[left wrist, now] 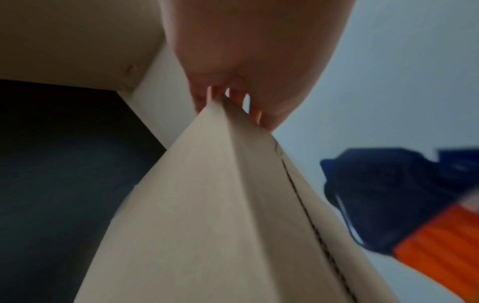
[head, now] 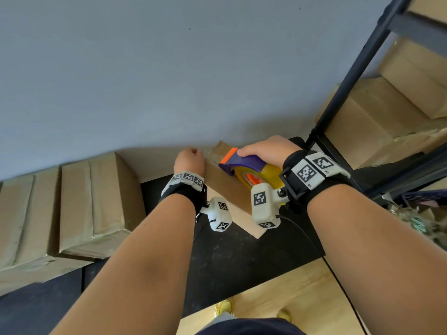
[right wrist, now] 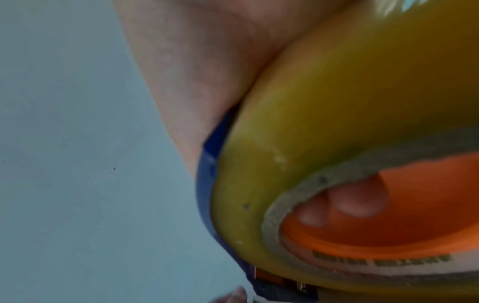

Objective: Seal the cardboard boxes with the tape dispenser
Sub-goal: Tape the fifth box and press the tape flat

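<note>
- Dark floor mat lies nearest you, under both forearms, with pale wood flooring at its near edge and a thin black cable running across it from the right wrist.
- Your wrist straps carry white marker blocks; both arms reach forward over the mat.
- Your right hand has its grip clamped on the tape dispenser: in the right wrist view fingertips are tucked inside the orange core and the palm sits over the yellow tape roll.
- Dispenser has a purple body and orange front end; it sits over the far end of the cardboard box. Contact with the box top can't be told for certain.
- Box is narrow and long, standing on the mat between your two hands, running away from you toward the wall.
- Your left hand is at the box's far left edge; in the left wrist view fingers curl over the top far corner of the box, grip closed on it.
- Left of that, more brown boxes lie stacked on the floor against the wall.
- To the right, a dark metal shelf frame holds further cardboard boxes.
- Farthest back is the plain grey-blue wall.
</note>
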Tool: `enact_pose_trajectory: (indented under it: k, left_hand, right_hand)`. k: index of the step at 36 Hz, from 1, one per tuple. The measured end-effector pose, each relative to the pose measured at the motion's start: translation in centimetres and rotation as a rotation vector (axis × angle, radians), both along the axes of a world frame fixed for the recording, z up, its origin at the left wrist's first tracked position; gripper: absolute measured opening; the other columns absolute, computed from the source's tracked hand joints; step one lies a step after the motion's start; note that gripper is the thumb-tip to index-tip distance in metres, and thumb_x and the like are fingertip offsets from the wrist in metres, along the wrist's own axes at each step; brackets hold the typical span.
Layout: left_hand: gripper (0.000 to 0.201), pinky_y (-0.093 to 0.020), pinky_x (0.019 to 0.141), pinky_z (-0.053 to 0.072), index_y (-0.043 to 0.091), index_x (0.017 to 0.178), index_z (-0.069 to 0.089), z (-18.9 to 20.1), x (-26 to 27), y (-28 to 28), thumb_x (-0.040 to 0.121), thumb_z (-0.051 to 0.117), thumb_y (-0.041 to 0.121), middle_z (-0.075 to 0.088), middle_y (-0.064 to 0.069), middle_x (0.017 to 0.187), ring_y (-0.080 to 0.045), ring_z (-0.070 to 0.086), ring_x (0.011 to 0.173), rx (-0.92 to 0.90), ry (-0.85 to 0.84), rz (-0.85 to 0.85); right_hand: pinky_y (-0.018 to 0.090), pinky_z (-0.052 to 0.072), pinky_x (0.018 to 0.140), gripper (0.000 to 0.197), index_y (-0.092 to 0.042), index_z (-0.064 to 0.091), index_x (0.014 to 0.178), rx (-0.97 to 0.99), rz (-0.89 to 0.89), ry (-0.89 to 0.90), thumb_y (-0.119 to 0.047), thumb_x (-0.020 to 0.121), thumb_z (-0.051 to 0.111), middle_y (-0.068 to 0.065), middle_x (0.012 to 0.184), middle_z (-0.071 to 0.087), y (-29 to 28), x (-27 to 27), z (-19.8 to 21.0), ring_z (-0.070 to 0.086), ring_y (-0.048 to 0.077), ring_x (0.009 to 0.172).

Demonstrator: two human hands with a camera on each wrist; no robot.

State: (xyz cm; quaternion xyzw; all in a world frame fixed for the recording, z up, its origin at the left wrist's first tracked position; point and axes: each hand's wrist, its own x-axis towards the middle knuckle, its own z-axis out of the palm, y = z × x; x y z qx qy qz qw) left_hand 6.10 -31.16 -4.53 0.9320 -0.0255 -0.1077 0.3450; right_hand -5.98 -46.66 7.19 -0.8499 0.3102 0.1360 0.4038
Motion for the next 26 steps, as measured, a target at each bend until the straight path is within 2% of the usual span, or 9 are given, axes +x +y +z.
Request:
enact_pose_trajectory:
  k: [3,6,8,11,13,15,18,21,26]
  left_hand:
    - [0.028,-0.027,0.082,0.042,0.015,0.111,0.068,0.2,-1.0,-0.5,0.090,0.050,0.013,0.065,-0.005,0.116,-0.025,0.059,0.106,0.007,-0.178,-0.103]
    - [0.027,-0.029,0.079,0.044,0.013,0.099,0.073,0.1,-2.5,-0.6,0.088,0.049,0.010,0.064,-0.002,0.113,-0.026,0.059,0.101,0.088,-0.285,-0.248]
    - [0.027,-0.030,0.079,0.045,0.013,0.103,0.071,-0.2,-3.2,-0.3,0.088,0.048,0.010,0.062,0.002,0.120,-0.025,0.059,0.103,0.135,-0.320,-0.285]
    - [0.043,-0.035,0.092,0.045,0.025,0.128,0.057,-0.3,-4.0,0.3,0.091,0.044,0.009,0.046,0.010,0.143,-0.022,0.051,0.122,0.275,-0.277,-0.367]
    - [0.055,-0.038,0.109,0.033,0.029,0.143,0.040,-0.1,-4.4,0.5,0.092,0.040,0.008,0.029,0.012,0.154,-0.022,0.037,0.137,0.378,-0.224,-0.415]
    - [0.064,-0.041,0.118,0.018,0.031,0.149,0.025,-0.1,-4.8,0.5,0.092,0.036,0.004,0.016,0.012,0.159,-0.023,0.022,0.144,0.457,-0.201,-0.452]
    - [0.071,-0.049,0.118,0.013,0.034,0.151,0.014,0.1,-5.0,0.2,0.090,0.036,0.003,0.009,0.014,0.160,-0.024,0.014,0.146,0.531,-0.155,-0.451]
    - [0.071,-0.054,0.116,0.012,0.035,0.151,0.011,0.3,-5.4,0.0,0.091,0.034,0.003,0.008,0.015,0.159,-0.023,0.012,0.147,0.547,-0.127,-0.430]
    - [0.072,-0.059,0.115,0.007,0.034,0.152,0.009,0.7,-5.7,-0.4,0.091,0.030,0.002,0.004,0.017,0.159,-0.025,0.008,0.147,0.574,-0.063,-0.409]
  right_hand:
    - [0.027,0.042,0.067,0.032,-0.021,0.057,0.076,0.002,0.003,0.000,-0.049,0.083,0.071,0.005,0.101,0.063,0.1,0.0,0.1,0.059,0.021,0.086]
    - [0.029,0.044,0.076,0.032,-0.018,0.059,0.081,-0.014,0.023,0.008,-0.049,0.085,0.069,0.006,0.103,0.064,0.2,0.0,0.2,0.062,0.025,0.096]
    - [0.030,0.044,0.078,0.032,-0.020,0.058,0.076,-0.013,0.026,0.008,-0.048,0.084,0.069,0.006,0.101,0.064,0.2,-0.1,0.3,0.063,0.026,0.099]
    - [0.030,0.044,0.079,0.032,-0.022,0.055,0.074,-0.008,0.022,0.007,-0.049,0.083,0.070,0.006,0.102,0.064,0.2,-0.2,0.4,0.063,0.025,0.099]
    - [0.029,0.044,0.078,0.032,-0.023,0.054,0.075,-0.015,0.032,0.005,-0.049,0.083,0.070,0.006,0.105,0.063,0.2,-0.2,0.5,0.061,0.024,0.098]
    - [0.029,0.043,0.077,0.031,-0.021,0.055,0.080,-0.019,0.039,0.001,-0.048,0.083,0.070,0.005,0.105,0.061,0.2,-0.3,0.4,0.059,0.023,0.096]
    - [0.029,0.041,0.079,0.033,-0.019,0.056,0.095,-0.013,0.043,-0.008,-0.046,0.084,0.070,0.004,0.107,0.058,0.3,-0.6,0.3,0.056,0.022,0.096]
    - [0.029,0.041,0.079,0.035,-0.018,0.055,0.098,-0.012,0.046,-0.022,-0.046,0.084,0.070,0.004,0.108,0.057,0.3,-1.1,0.3,0.056,0.022,0.095]
    - [0.028,0.039,0.074,0.033,-0.020,0.053,0.077,-0.049,0.061,-0.010,-0.048,0.083,0.070,0.005,0.103,0.059,-0.3,-2.8,0.5,0.056,0.023,0.090]
